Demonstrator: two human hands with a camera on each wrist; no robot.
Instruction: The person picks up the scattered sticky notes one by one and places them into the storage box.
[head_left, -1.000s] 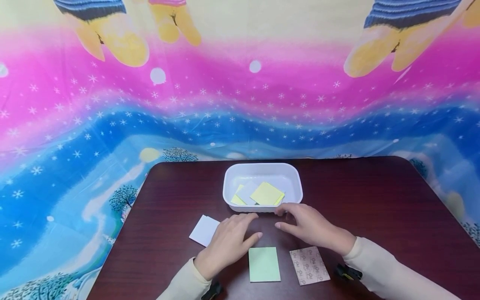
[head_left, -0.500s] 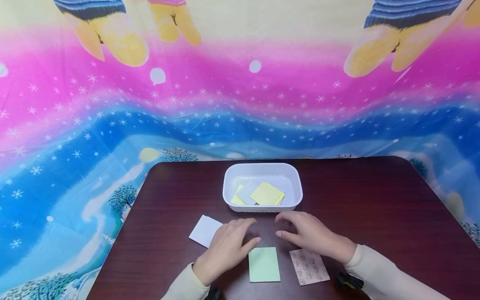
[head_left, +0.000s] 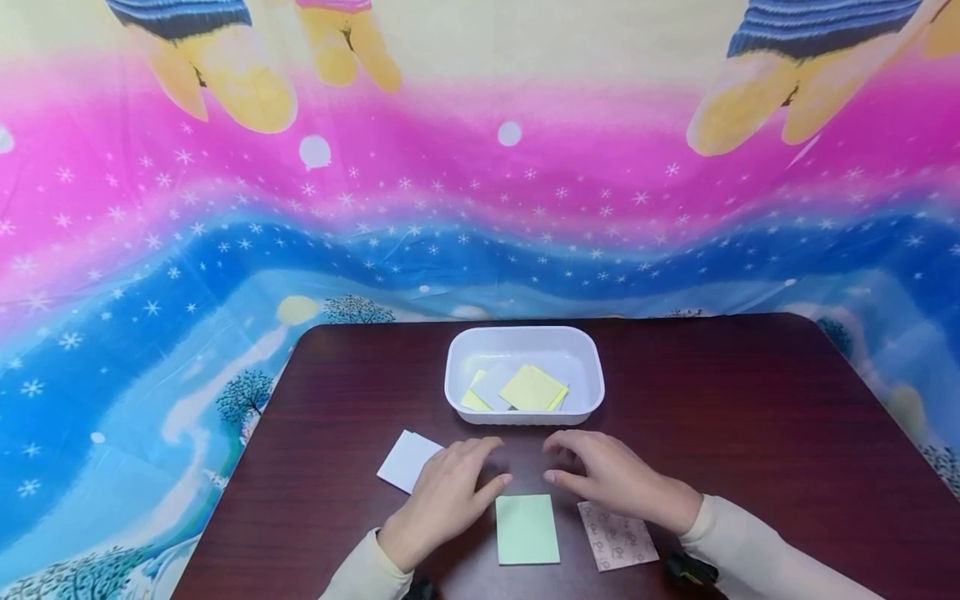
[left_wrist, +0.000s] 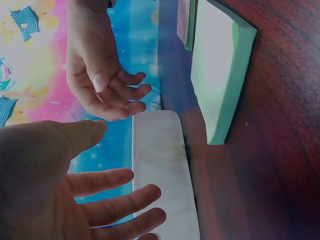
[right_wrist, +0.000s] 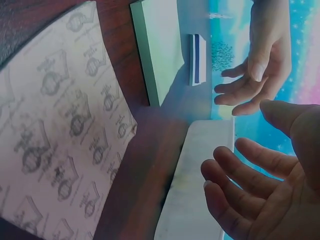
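Note:
My left hand (head_left: 452, 493) hovers over the table with loosely bent fingers and holds nothing; it partly covers a stack of white paper squares (head_left: 406, 461). Across from it, my right hand (head_left: 617, 477) is held the same way, its palm bare in the right wrist view. It overlaps the far edge of a pinkish square pad with printed marks (head_left: 621, 542). Between and below the hands lies a light green notepad (head_left: 527, 532), thick-edged in the left wrist view. A gap separates the fingertips of the two hands.
Behind the hands stands a white plastic tray (head_left: 525, 417) with yellow paper squares (head_left: 534, 388) and a whitish one inside. The dark wooden table (head_left: 720, 392) ends at a printed cloth backdrop (head_left: 480, 217).
My right hand has drawn back from the tray's front rim toward the near side. The left hand has shifted slightly left and nearer. The pads and tray stay in place.

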